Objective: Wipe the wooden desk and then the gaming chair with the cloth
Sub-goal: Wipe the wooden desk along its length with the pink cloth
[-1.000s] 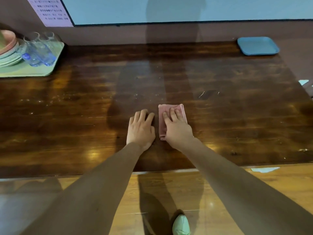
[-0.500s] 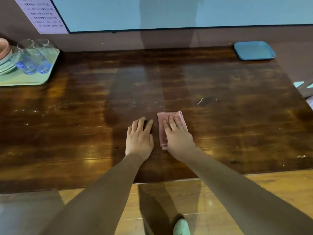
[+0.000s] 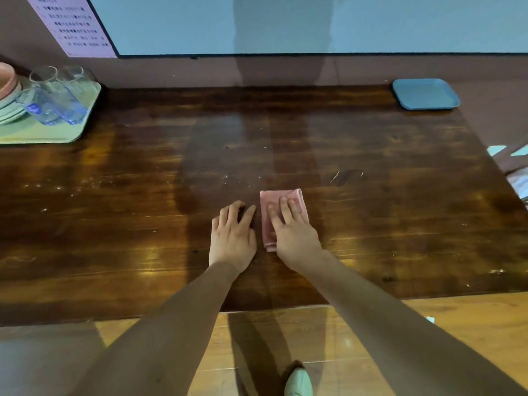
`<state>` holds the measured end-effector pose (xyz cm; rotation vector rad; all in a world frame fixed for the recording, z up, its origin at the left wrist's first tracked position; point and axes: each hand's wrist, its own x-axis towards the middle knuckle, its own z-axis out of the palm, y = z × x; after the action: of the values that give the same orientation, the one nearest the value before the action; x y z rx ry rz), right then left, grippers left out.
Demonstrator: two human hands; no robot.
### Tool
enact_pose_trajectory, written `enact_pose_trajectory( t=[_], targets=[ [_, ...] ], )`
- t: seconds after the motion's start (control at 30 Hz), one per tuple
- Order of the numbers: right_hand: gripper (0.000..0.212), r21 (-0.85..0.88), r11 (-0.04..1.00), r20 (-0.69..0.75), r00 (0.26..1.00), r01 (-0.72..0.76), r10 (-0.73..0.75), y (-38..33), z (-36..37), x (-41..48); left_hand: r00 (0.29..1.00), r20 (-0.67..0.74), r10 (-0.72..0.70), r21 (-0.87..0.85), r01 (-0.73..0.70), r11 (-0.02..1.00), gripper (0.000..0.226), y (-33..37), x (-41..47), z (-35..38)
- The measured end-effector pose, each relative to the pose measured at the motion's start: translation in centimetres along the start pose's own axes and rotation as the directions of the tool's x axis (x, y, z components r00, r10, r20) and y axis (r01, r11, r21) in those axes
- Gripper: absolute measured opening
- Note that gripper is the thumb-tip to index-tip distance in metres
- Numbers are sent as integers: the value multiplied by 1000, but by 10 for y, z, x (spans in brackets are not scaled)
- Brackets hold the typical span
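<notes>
Cloth (image 3: 266, 228), pink, folded into a rectangle, lies flat mid-counter (image 3: 371, 224), nearer the front edge, long axis running front-to-back. Right hand (image 3: 294, 232) presses on it, grip spread, fingers straight. Left hand (image 3: 233, 232) flat on the counter just beside the cloth, grip spread too.

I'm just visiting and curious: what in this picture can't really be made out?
Head view: the posted sheet is cut by the top edge, its print too blurred to read.
Head view: the stacked plates run off the left edge.
Head view: the right hand covers much of the pink cloth.
Head view: no gaming chair shows anywhere.
</notes>
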<state>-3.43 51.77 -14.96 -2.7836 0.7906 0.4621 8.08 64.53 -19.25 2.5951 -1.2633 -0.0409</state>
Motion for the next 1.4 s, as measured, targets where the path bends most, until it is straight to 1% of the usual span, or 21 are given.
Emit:
enact_pose_trajectory(
  t=[0.13,0.3,0.4,0.47,0.53,0.6,0.67,0.73,0.8,0.9,1.0,1.1,1.17,1.23,1.4],
  targets=[
    [105,13,1000,-12,1000,7,-6,5,3,9,1000,-25,-2,3,2,1000,49,-1,2,4],
    [83,80,996,-18,999,-37,38,12,-28,70,999,-40,-4,-6,3,1000,47,-2,2,8],
    [76,92,994,-15,999,-50,52,14,-49,94,999,-38,2,-6,-2,1000,47,-2,2,9],
    [74,124,991,-4,998,-55,56,14,-51,92,1000,-29,5,4,-5,1000,48,-2,2,7],
    [80,161,985,8,999,-53,52,13,-44,76,999,-29,26,28,-25,999,49,1,1,3],
    [88,142,989,8,999,-36,35,13,-31,57,998,-28,53,64,-52,997,49,5,2,-3],
    [97,92,996,4,1000,-2,1,14,-18,41,996,-33,78,81,-75,994,40,7,14,-10],
    [104,78,997,-8,1000,23,-22,17,-12,38,995,-24,97,75,-95,993,24,7,32,-15],
    [108,71,997,-20,999,35,-34,19,-14,48,993,-25,112,68,-110,992,18,3,49,-16],
    [101,73,997,-4,1000,25,-25,23,-28,80,991,-70,118,104,-111,988,22,-5,57,-6],
    [91,106,994,14,1000,-11,9,29,-52,126,989,-138,51,87,-39,995,35,-12,57,5],
    [81,100,995,-4,1000,-19,20,31,-72,156,991,-132,-1,94,14,996,52,-13,58,4],
    [78,97,995,-19,1000,-18,19,30,-73,156,994,-112,-15,93,26,995,60,-10,60,0],
    [81,99,995,-31,999,-5,8,28,-66,141,995,-97,-29,75,37,997,65,-8,60,-4],
    [100,40,999,-41,999,21,-19,26,-39,106,996,-72,-57,53,61,997,78,-11,78,-14]
  ],
)
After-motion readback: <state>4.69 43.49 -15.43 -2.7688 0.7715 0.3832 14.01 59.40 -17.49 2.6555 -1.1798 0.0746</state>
